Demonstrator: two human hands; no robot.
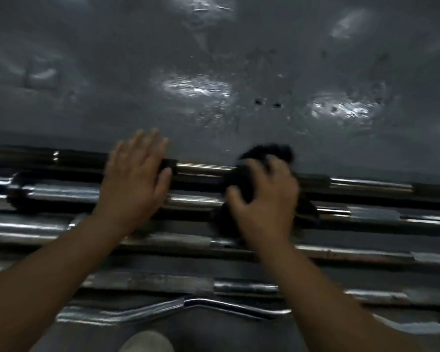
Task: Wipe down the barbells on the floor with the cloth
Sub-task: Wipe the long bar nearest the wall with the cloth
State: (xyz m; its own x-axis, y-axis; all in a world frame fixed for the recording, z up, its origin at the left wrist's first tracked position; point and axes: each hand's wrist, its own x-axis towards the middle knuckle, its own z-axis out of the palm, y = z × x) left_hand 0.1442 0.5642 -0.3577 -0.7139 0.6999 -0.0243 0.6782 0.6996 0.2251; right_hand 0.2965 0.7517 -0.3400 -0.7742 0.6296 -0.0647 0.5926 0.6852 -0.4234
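Head view, barbells point(201, 166): they lie side by side on the grey floor point(214, 72), across the middle and lower frame.
Cloth point(244, 179): black and bunched, on the far bars at centre right.
Right hand point(264, 199): fingers curled round the cloth, grasping it; blurred.
Left hand point(135, 179): fingers straight, released, pressing flat on the far bars at centre left.
Risk, rolling: the bars look round and loose; a hard stroke could roll one and pinch the flat left fingers.
Risk, missed patches: the bunched cloth may skip undersides.
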